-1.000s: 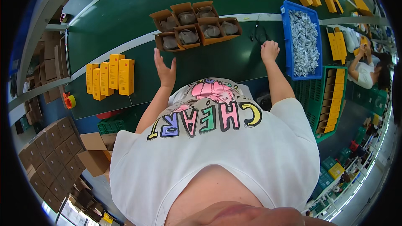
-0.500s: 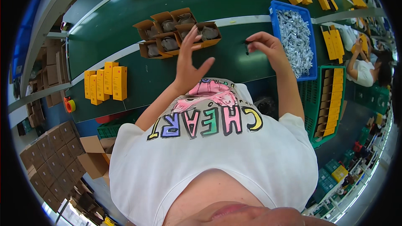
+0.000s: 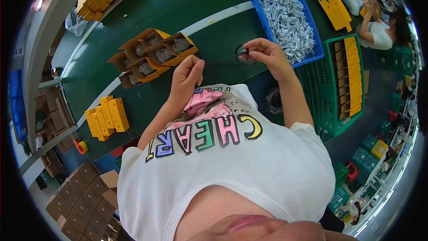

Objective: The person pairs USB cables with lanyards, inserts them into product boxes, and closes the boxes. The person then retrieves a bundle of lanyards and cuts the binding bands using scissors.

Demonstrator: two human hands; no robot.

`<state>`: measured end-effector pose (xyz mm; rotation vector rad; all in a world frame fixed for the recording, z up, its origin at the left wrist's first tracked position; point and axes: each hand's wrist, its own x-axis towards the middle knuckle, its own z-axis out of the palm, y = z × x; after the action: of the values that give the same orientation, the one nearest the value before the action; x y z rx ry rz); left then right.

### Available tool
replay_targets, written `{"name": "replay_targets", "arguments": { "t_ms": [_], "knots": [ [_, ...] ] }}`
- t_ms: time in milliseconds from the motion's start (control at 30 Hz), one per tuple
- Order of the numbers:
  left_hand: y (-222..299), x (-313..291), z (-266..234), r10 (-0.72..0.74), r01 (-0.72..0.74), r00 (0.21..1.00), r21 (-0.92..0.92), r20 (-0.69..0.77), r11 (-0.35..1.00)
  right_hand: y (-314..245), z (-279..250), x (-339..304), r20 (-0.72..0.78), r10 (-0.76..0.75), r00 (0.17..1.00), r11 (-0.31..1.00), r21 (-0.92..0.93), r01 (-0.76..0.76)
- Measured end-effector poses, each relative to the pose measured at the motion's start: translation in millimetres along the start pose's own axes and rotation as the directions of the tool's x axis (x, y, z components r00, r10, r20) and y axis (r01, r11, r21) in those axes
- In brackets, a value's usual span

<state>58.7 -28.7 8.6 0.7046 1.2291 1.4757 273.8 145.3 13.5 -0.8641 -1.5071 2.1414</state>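
Note:
My right hand (image 3: 266, 58) is raised over the green table, thumb and fingertips pinching a thin, dark loop (image 3: 239, 54). Whether that loop is a cord or a strap I cannot tell. My left hand (image 3: 187, 75) is closed, fingers curled and thumb pressed against them, near the front right of the open boxes. If anything is inside it, the fingers hide it. The open yellow boxes (image 3: 171, 64) stand grouped with brown flaps up, and grey wrapped items (image 3: 164, 55) sit in them.
Right of my right hand is a blue tray (image 3: 317, 47) full of bundled white cables (image 3: 287, 22). A green crate (image 3: 332, 87) holds a row of yellow boxes. Closed yellow boxes (image 3: 117, 114) and a tape roll (image 3: 80, 146) are at the left. Another person (image 3: 379, 31) works at far right.
My left hand has gone from spread fingers to a closed shape and drawn nearer to me. The dark thing in my right hand now shows as a wider loop. The whole view has turned.

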Motion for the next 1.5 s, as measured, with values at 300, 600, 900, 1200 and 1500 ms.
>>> {"name": "replay_targets", "arguments": {
  "t_ms": [300,600,900,1200,1500],
  "knots": [
    [15.8,-0.9,1.2,0.264,-0.231,0.964,0.382,-0.035,0.895,128.0,-258.4,73.9,-0.449,-0.502,0.739,0.352,-0.887,-0.299],
    [19.1,-4.6,7.8,-0.079,0.084,0.994,0.062,-0.077,0.995,112.7,-312.3,102.1,-0.206,-0.328,0.922,-0.410,-0.848,-0.335],
    [2.5,13.8,15.5,0.150,-0.141,0.989,0.454,0.017,0.880,54.3,-240.5,83.0,-0.394,-0.176,0.902,0.558,-0.795,-0.238],
    [20.1,7.5,17.2,0.042,-0.051,0.991,0.067,0.124,0.997,-2.3,51.4,33.2,0.488,0.046,0.872,0.976,0.163,-0.143],
    [2.9,-24.3,2.0,0.177,-0.143,0.983,0.809,0.050,0.571,-2.7,73.0,55.8,0.433,-0.321,0.842,0.440,-0.720,0.537]
  ]
}}
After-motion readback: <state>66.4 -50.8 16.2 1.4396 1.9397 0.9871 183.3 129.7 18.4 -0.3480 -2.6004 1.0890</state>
